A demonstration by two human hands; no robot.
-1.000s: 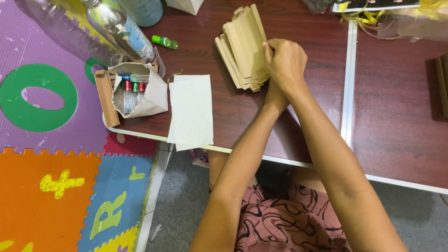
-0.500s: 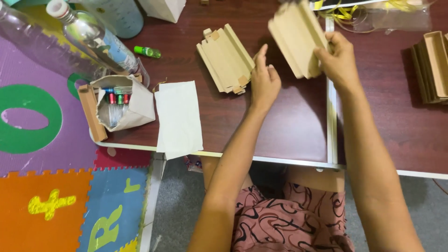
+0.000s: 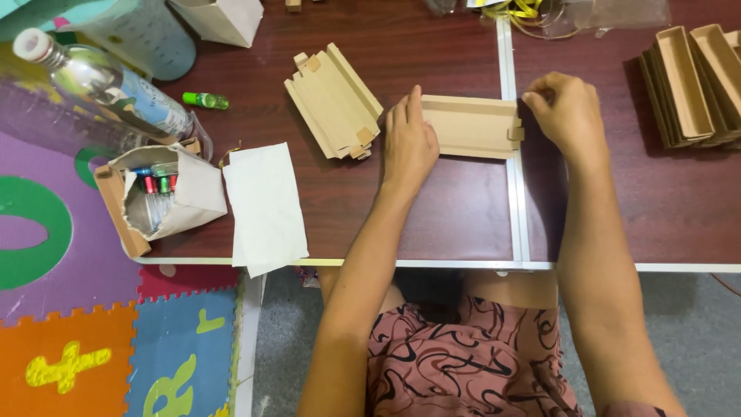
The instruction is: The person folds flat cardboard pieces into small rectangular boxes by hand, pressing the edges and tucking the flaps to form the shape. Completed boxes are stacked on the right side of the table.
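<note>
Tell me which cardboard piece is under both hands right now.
The single flat cardboard piece between the left hand and right hand; the stack of flat pieces lies untouched.

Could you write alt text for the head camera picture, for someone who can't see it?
Seen from above, a person's left hand and right hand press the two ends of a flat cardboard blank on a dark wooden table. A stack of similar blanks lies to its left, folded cardboard trays are stacked at far right, and a white paper sheet lies near the table's front edge.

Blue-white label (image 3: 147, 96) wraps clear bottle (image 3: 93, 77), upper left.
</note>
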